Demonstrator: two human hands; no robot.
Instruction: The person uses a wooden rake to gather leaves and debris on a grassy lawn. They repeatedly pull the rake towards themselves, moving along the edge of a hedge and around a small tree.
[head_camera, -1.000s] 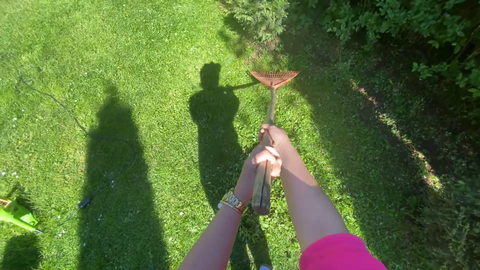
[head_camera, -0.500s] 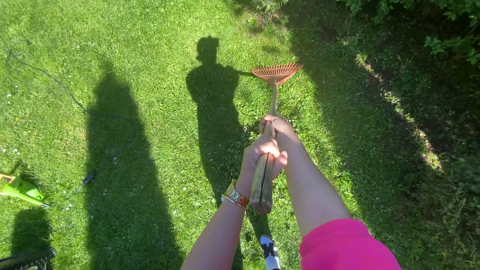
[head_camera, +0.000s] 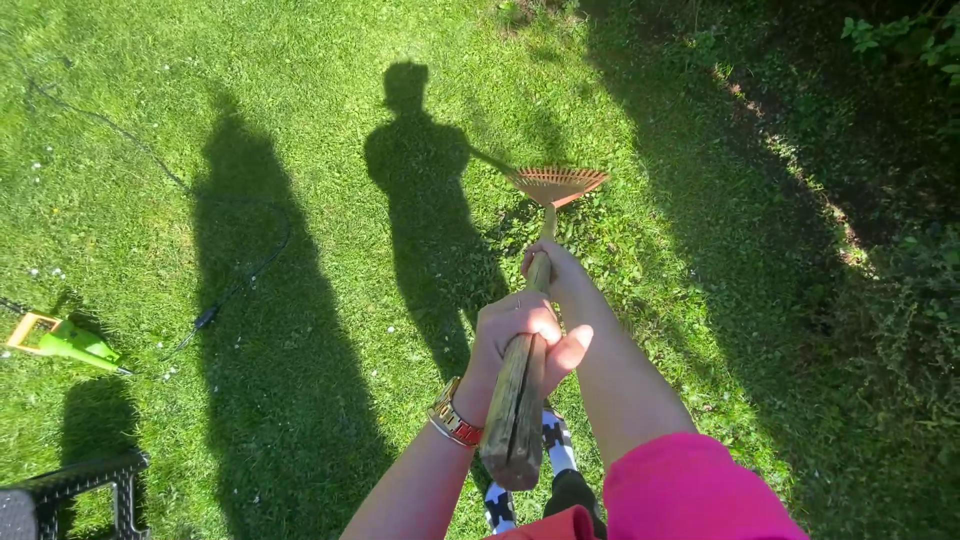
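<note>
I hold a rake with a long wooden handle (head_camera: 518, 405) and an orange fan head (head_camera: 558, 184) resting on the lawn ahead. My left hand (head_camera: 515, 335), with a gold and red bracelet on its wrist, grips the handle near its top end. Farther down the shaft, my right hand (head_camera: 558, 270) wraps around it; that arm wears a pink sleeve (head_camera: 690, 490). Below the handle a black and white shoe (head_camera: 555, 450) shows.
Two long shadows of people fall across the sunlit grass (head_camera: 300, 120). A black cable (head_camera: 215, 300) runs to a green and yellow garden tool (head_camera: 65, 340) at the left. A dark plastic chair corner (head_camera: 85, 490) sits bottom left. Shaded shrubs (head_camera: 900, 60) line the right side.
The rake head has been pulled nearer to me over the grass, and my view has tipped down. Both hands kept their grip on the handle.
</note>
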